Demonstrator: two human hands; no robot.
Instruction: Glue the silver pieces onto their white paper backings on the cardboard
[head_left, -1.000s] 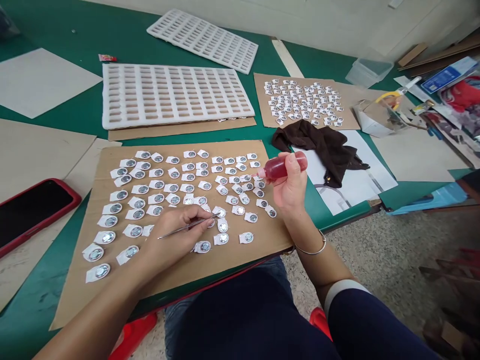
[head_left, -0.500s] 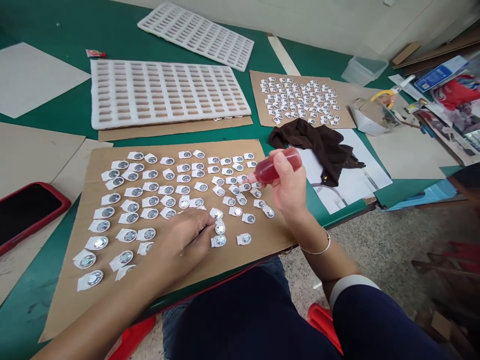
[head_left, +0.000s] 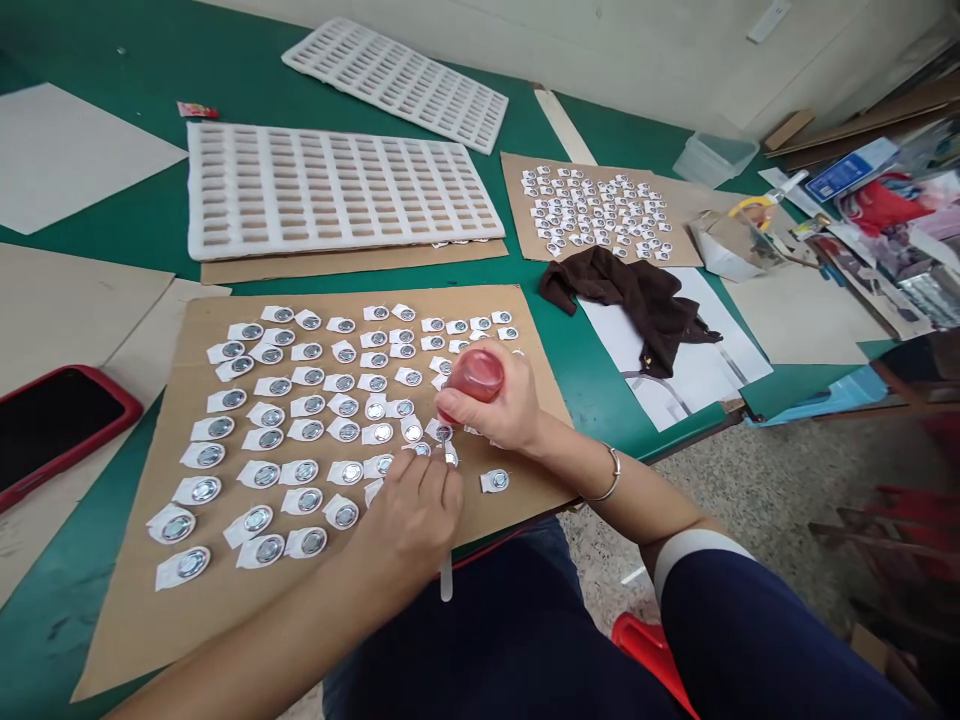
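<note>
My right hand (head_left: pixel 514 400) is wrapped round a squeeze bottle of red liquid (head_left: pixel 478 374), tipped nozzle-down over the middle of a cardboard sheet (head_left: pixel 142 625). Close below it, my left hand (head_left: pixel 412 515) grips a slim metal tool (head_left: pixel 446 580) with a flat, rounded end sticking out toward me. The tool's other end reaches a small round silver piece on a white tab (head_left: pixel 442 432), near the bottle's nozzle. My fingers and the bottle hide the exact contact. Several like pieces, such as a silver disc (head_left: pixel 193 563), lie in loose rows on the cardboard.
Behind lie a white foam tray with slots (head_left: pixel 345 190) and a second foam tray (head_left: pixel 405 85). Another cardboard sheet (head_left: pixel 517 185) carries more pieces. A dark brown cloth (head_left: pixel 622 300) lies to the right, a red-cased phone (head_left: pixel 60 430) at left.
My right hand has brought the bottle left and down, tipping it steeper. My left hand has shifted slightly right and lower, with the metal tool now plainly visible below it.
</note>
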